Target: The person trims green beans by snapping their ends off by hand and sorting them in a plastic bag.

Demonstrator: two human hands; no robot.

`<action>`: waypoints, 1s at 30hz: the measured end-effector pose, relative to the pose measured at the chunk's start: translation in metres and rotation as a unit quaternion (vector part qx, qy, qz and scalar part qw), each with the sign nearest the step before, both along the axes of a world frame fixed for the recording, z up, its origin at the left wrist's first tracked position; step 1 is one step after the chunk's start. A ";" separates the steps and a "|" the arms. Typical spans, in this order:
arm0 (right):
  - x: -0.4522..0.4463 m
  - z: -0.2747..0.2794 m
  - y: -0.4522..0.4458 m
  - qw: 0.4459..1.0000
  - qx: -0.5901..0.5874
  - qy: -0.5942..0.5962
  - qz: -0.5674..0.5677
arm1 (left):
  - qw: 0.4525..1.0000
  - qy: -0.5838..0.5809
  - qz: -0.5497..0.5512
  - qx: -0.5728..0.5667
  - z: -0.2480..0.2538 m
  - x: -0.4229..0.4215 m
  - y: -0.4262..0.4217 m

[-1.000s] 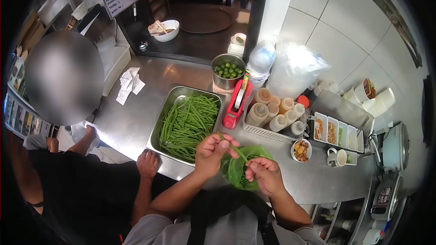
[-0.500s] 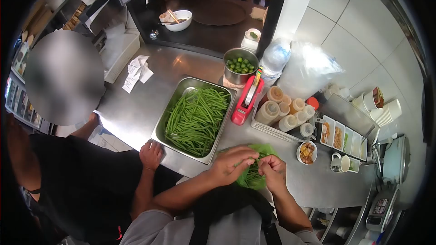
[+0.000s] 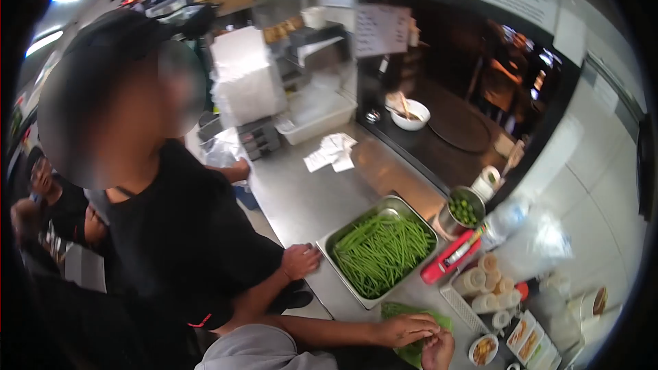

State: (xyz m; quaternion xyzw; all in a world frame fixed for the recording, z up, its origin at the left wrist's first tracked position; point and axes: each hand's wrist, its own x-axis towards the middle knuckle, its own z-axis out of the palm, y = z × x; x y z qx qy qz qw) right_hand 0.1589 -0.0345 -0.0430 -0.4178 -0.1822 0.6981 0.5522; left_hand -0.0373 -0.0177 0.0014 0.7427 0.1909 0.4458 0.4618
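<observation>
Across the middle of the frame and down to its lower right, a steel table (image 3: pixel 305 199). At the left of the frame, a co-worker in black (image 3: pixel 199 233), one hand (image 3: pixel 301 262) resting on the table's edge. Right of centre, a deep metal tray (image 3: pixel 389 210), heaped with long green beans (image 3: pixel 384 253). Just beyond its lower corner, toward the bottom of the frame, a green plastic bag (image 3: pixel 401 310), partly covered. Over the bag, left hand (image 3: pixel 408 329) and right hand (image 3: pixel 437 351) close together, fingers bent inward, tips nearly meeting; too blurred to tell of any bean between them. Right of the tray, a red tape dispenser (image 3: pixel 452 257). Above the tray, creased white papers (image 3: pixel 332 153). Beside the dispenser, a metal pot (image 3: pixel 449 223) of small green fruits (image 3: pixel 463 211). Near the lower right corner, a small white bowl (image 3: pixel 484 349) of browned pieces.
</observation>
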 end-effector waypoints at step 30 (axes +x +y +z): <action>-0.016 0.032 0.001 0.789 0.270 -0.545 0.087 | 0.982 0.083 0.166 -0.043 0.017 0.000 -0.044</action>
